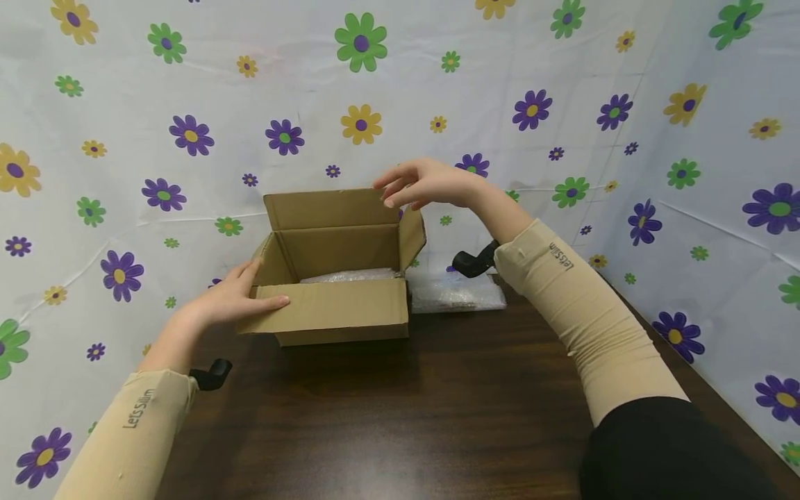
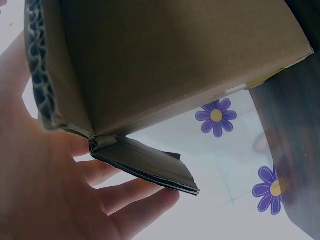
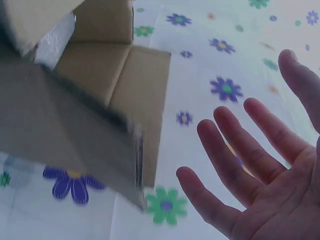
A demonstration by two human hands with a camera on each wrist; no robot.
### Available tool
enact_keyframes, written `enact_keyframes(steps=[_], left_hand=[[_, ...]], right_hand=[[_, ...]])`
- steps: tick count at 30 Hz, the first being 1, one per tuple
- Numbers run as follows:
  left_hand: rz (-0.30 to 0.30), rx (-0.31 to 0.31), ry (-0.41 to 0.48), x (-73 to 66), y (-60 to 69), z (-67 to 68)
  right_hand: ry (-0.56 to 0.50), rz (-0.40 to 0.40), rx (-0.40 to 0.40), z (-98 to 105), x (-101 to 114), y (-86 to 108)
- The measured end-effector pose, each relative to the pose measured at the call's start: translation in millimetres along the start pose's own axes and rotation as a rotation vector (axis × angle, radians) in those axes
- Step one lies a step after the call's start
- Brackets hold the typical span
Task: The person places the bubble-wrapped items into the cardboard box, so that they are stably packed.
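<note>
White cloth point(image 1: 400, 83) printed with purple, green and yellow flowers hangs behind and to the right of a dark brown table point(image 1: 400, 423), whose near part catches a patch of glare. From my seat at the feeds I find the box point(image 1: 340, 250) on the table, near the cloth, its top flaps spread. The left hand point(image 1: 225, 302) grips its near left corner, thumb laid along the front flap point(image 1: 344, 305) and fingers behind the left side; the left wrist view shows me those fingers beyond a folded flap. The right hand point(image 1: 431, 182) is free, fingers loosely parted, raised over the right end; from the head it covers a corner of the back flap point(image 1: 337, 210), but the right wrist view gives me a gap between hand and cardboard. Inside the box lies clear wrap point(image 1: 353, 276), and I make out only its upper part, because the front flap cuts across my line of sight. A blurred flap also blocks much of the left of my right wrist view. Just right of the box a clear packet point(image 1: 459, 295) lies flat on the table; I cannot tell what it holds. Beige sleeves point(image 1: 581, 312) cover both forearms, and a black mount point(image 1: 476, 262) juts out at each wrist.
</note>
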State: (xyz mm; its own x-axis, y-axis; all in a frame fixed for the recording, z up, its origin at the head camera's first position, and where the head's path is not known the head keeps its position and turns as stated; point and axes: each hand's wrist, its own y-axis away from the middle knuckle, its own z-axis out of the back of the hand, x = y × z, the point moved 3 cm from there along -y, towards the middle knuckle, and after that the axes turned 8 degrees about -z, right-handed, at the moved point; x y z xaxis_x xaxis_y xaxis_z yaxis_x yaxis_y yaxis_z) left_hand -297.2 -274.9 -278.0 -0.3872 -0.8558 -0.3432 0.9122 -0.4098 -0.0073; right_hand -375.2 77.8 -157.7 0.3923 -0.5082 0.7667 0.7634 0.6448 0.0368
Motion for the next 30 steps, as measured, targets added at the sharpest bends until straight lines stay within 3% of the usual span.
enact_keyframes(steps=[6,13,24,30], left_hand=[[-0.002,0.001,0.011,1.5,0.0,0.6],[-0.005,0.009,0.007,1.4,-0.5,2.1],[0.007,0.007,0.015,1.4,-1.5,1.0],[0.012,0.006,0.024,2.4,-1.8,0.1]], right_hand=[[-0.008,-0.049,-0.06,16,-29,26.0],[-0.071,-0.104,-0.093,15,-75,40.6],[0.033,-0.254,0.065,-9,-151,39.9],[0.143,-0.142,0.0,-31,-188,34.4]])
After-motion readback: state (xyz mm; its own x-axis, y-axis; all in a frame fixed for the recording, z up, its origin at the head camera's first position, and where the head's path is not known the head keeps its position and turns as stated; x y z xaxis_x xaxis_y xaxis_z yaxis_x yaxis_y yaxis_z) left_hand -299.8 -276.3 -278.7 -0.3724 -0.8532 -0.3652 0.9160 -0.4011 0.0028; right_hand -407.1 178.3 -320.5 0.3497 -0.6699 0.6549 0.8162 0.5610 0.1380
